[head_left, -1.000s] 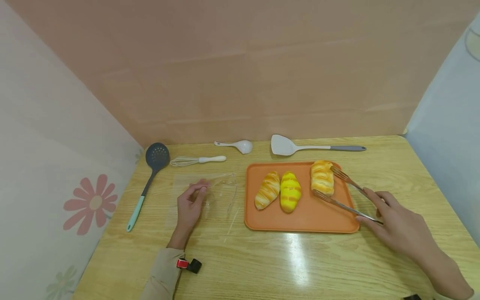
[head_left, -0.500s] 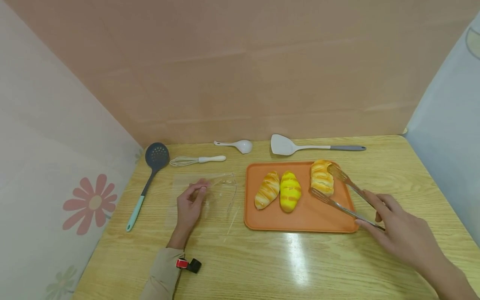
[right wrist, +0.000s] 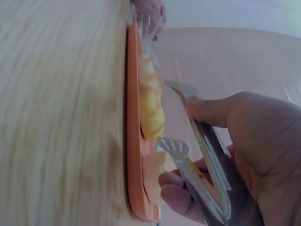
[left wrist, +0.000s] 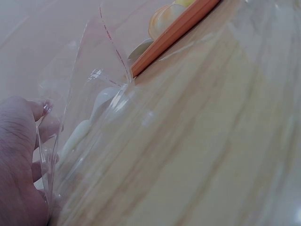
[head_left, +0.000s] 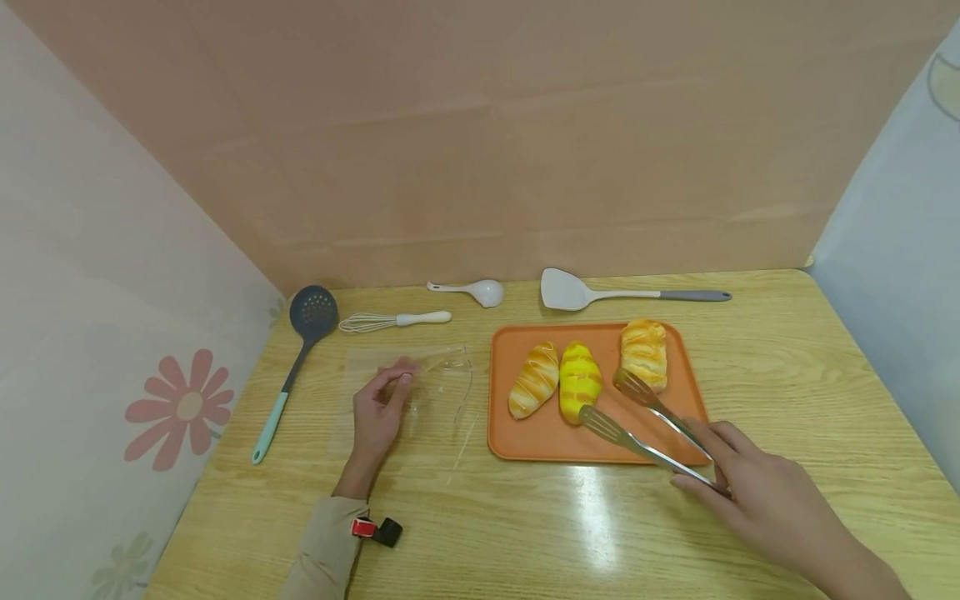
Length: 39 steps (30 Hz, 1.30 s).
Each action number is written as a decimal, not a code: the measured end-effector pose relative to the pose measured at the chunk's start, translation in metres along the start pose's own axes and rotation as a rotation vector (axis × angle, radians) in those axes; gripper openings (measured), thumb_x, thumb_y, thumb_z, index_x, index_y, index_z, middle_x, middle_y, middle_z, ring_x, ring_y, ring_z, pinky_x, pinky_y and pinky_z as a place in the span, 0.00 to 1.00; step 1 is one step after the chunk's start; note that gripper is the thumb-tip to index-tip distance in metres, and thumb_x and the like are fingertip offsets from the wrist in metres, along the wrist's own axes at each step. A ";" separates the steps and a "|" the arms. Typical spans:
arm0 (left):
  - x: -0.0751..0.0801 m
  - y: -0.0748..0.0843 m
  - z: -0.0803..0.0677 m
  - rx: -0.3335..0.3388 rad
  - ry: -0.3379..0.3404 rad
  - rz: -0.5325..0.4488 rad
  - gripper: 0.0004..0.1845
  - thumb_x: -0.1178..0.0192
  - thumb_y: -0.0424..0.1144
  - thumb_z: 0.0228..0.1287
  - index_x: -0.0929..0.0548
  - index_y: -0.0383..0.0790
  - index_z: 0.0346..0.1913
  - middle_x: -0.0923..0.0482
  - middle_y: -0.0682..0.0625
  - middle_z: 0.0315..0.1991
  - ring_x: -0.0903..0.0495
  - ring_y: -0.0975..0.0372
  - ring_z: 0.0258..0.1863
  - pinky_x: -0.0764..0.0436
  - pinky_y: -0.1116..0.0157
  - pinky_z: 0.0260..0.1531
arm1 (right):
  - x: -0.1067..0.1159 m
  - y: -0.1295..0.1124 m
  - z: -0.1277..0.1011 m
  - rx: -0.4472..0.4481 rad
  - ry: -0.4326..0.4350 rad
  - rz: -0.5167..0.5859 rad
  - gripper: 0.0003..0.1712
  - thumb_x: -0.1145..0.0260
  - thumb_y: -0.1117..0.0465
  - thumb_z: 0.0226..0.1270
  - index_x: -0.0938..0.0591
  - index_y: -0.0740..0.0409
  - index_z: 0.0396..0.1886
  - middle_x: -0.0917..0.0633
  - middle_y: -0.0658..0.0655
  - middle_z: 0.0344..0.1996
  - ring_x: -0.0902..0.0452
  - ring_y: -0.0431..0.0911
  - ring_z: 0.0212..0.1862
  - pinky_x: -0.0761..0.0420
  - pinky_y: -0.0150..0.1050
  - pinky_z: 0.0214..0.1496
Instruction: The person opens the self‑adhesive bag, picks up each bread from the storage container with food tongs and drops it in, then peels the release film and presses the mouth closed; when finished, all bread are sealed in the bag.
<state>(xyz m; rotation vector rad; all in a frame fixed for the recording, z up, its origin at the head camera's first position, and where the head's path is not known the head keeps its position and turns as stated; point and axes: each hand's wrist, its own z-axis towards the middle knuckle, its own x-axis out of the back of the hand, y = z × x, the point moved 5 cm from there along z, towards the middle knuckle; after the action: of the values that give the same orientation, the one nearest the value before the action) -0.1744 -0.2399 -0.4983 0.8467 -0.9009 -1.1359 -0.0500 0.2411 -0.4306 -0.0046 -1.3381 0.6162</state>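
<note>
My right hand (head_left: 757,492) grips metal food tongs (head_left: 667,454) with slotted tips. Their two arms are spread, with nothing between them, over the front right part of the orange tray (head_left: 540,446). One tip overlaps the lower end of the yellow bread (head_left: 581,379) in the head view; the other overlaps the square pastry (head_left: 643,354). A striped bread roll (head_left: 535,382) lies at the tray's left. My left hand (head_left: 381,408) pinches a clear plastic bag (head_left: 442,392) by its edge, left of the tray. In the left wrist view the bag (left wrist: 108,94) stands partly lifted.
Along the back lie a white spatula (head_left: 567,290) with grey handle, a white ladle (head_left: 487,292) and a whisk (head_left: 375,322). A dark skimmer (head_left: 313,312) with mint handle lies at the left. A brown panel (head_left: 487,167) stands behind the wooden table (head_left: 525,533).
My right hand has drawn the tongs off the square pastry, moving left and toward me, to between it and the yellow bread. The left hand and the bag have stayed put.
</note>
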 end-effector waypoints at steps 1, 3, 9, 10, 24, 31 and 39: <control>0.000 0.000 0.000 0.000 -0.001 0.001 0.07 0.36 0.23 0.79 0.09 0.26 0.51 0.11 0.29 0.55 0.21 0.38 0.72 0.48 0.37 0.86 | -0.002 -0.002 0.000 -0.019 -0.022 -0.004 0.38 0.17 0.48 0.69 0.18 0.60 0.72 0.22 0.44 0.43 0.41 0.24 0.25 0.37 0.30 0.21; 0.000 0.000 0.000 0.000 -0.002 0.002 0.07 0.36 0.23 0.79 0.09 0.25 0.51 0.11 0.29 0.55 0.21 0.38 0.72 0.48 0.36 0.86 | -0.007 -0.006 0.000 -0.050 -0.065 -0.013 0.39 0.18 0.47 0.69 0.19 0.61 0.72 0.18 0.49 0.47 0.40 0.24 0.24 0.35 0.31 0.21; 0.000 0.001 -0.001 -0.007 -0.001 -0.001 0.07 0.36 0.22 0.79 0.09 0.25 0.51 0.11 0.28 0.55 0.21 0.37 0.72 0.48 0.34 0.85 | -0.015 -0.021 0.003 -0.054 -0.089 -0.054 0.40 0.18 0.43 0.68 0.18 0.63 0.71 0.15 0.54 0.51 0.36 0.27 0.23 0.29 0.35 0.21; 0.000 0.001 -0.001 -0.009 -0.001 -0.001 0.07 0.36 0.22 0.79 0.09 0.25 0.51 0.11 0.28 0.55 0.21 0.37 0.72 0.47 0.34 0.85 | -0.016 -0.024 0.004 -0.057 -0.085 -0.058 0.41 0.17 0.43 0.68 0.18 0.62 0.71 0.16 0.53 0.50 0.36 0.28 0.23 0.29 0.35 0.21; 0.000 0.002 -0.001 -0.012 -0.002 -0.010 0.08 0.37 0.22 0.79 0.10 0.24 0.51 0.11 0.28 0.55 0.22 0.36 0.72 0.47 0.35 0.85 | -0.033 -0.035 0.016 -0.073 0.016 -0.193 0.41 0.14 0.49 0.63 0.17 0.71 0.65 0.17 0.59 0.40 0.43 0.34 0.16 0.41 0.29 0.12; -0.001 0.002 0.000 -0.008 -0.009 -0.006 0.07 0.37 0.22 0.79 0.09 0.24 0.51 0.11 0.28 0.55 0.22 0.36 0.73 0.47 0.34 0.85 | -0.029 -0.026 0.014 -0.052 0.061 -0.184 0.35 0.13 0.56 0.60 0.14 0.65 0.64 0.15 0.56 0.43 0.40 0.33 0.17 0.40 0.30 0.13; 0.000 0.002 -0.001 -0.006 -0.005 -0.002 0.08 0.36 0.22 0.79 0.09 0.25 0.51 0.11 0.29 0.55 0.21 0.37 0.73 0.47 0.34 0.85 | -0.026 -0.018 0.011 -0.005 0.136 -0.131 0.30 0.15 0.58 0.64 0.12 0.61 0.63 0.13 0.54 0.43 0.32 0.35 0.20 0.33 0.34 0.15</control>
<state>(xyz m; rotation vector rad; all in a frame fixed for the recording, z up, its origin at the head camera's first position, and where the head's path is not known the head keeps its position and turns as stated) -0.1731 -0.2396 -0.4970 0.8410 -0.9004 -1.1425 -0.0550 0.2115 -0.4452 0.0359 -1.1981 0.4933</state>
